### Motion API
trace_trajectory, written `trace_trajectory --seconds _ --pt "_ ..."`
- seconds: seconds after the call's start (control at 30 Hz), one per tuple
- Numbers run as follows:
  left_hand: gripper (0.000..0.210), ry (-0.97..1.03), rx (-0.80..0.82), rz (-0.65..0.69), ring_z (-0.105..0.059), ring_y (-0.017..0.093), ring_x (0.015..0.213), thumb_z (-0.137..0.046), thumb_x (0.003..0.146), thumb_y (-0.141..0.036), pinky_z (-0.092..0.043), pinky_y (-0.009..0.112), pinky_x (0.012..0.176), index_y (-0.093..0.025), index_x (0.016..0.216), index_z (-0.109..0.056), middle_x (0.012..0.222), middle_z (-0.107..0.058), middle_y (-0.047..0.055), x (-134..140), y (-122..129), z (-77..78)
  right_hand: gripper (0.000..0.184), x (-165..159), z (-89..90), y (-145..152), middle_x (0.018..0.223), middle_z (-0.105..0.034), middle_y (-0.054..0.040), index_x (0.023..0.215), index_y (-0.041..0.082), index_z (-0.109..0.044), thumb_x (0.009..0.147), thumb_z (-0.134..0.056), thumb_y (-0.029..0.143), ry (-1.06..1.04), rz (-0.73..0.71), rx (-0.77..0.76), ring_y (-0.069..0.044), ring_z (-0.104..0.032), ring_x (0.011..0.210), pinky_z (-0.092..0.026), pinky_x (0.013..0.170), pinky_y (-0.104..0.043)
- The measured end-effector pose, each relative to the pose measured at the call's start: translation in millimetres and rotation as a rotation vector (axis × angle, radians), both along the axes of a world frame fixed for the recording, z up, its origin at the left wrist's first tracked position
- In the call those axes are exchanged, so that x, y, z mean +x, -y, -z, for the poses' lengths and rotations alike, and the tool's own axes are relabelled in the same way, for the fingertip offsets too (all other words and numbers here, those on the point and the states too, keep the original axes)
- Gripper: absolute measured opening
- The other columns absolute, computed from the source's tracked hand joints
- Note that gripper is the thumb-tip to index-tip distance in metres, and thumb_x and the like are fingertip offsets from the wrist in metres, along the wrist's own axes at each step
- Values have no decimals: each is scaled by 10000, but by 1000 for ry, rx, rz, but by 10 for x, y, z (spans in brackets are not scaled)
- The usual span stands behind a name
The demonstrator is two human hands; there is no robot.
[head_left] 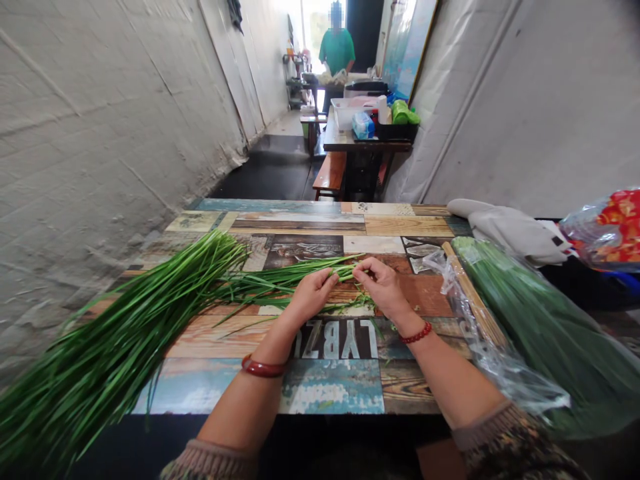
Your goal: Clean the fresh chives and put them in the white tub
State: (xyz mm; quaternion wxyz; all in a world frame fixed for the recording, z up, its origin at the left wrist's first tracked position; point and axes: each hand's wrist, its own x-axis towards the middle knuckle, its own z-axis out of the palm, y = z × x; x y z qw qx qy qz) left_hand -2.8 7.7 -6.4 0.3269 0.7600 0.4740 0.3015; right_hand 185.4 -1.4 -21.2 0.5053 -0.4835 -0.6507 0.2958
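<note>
Both hands meet over the middle of the table (pixel 330 387). My left hand (pixel 314 292) is closed around the pale stem ends of a few garlic chives. My right hand (pixel 383 285) pinches at the tips of those same stems. Loose garlic chives (pixel 270 279) stretch leftward from my fingers across the tabletop. Bits of trimmed leaf (pixel 363 303) lie just below my hands. A large pile of garlic chives (pixel 165 313) covers the left side and hangs past the front edge.
At the right lies a plastic-wrapped bundle of green chives (pixel 540 313) beside a tan stick-like roll (pixel 475 297). Behind it are a grey cloth (pixel 510 230) and a red package (pixel 620 223). A person in green (pixel 337 50) stands beyond another table (pixel 345 137) and a bench (pixel 330 171).
</note>
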Motion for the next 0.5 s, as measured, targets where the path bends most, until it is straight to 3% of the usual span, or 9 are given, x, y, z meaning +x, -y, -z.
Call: trace_trajectory --seconds 0.17,0.33,0.43,0.5 --pt "356 1 -18 6 -434 123 638 -385 931 -425 -356 243 636 -173 728 -534 652 -487 -26 1 -8 26 260 9 45 -42 710 -569 16 784 191 -611 860 -574 437 -187 90 -80 -132 -489 657 -388 626 -246" --pt "347 -30 18 7 -432 121 635 -384 933 -405 -335 244 625 -178 699 -503 639 -462 -29 -11 -12 25 253 164 -41 -62 700 -521 33 799 194 -589 835 -613 444 -367 175 -59 -123 -463 649 -381 621 -242" --pt "350 -72 56 3 -400 112 601 -391 933 -400 -307 243 599 -188 660 -443 607 -415 -42 -12 -10 34 289 278 -99 -60 693 -528 26 769 202 -565 875 -558 470 -357 222 -14 -131 -481 657 -399 647 -254" --pt "355 -98 66 4 -395 112 593 -389 937 -406 -299 244 593 -192 656 -422 602 -410 -44 -10 -6 39 352 315 -124 -51 699 -559 7 737 203 -569 924 -469 484 -251 180 -9 -144 -513 683 -418 686 -270"
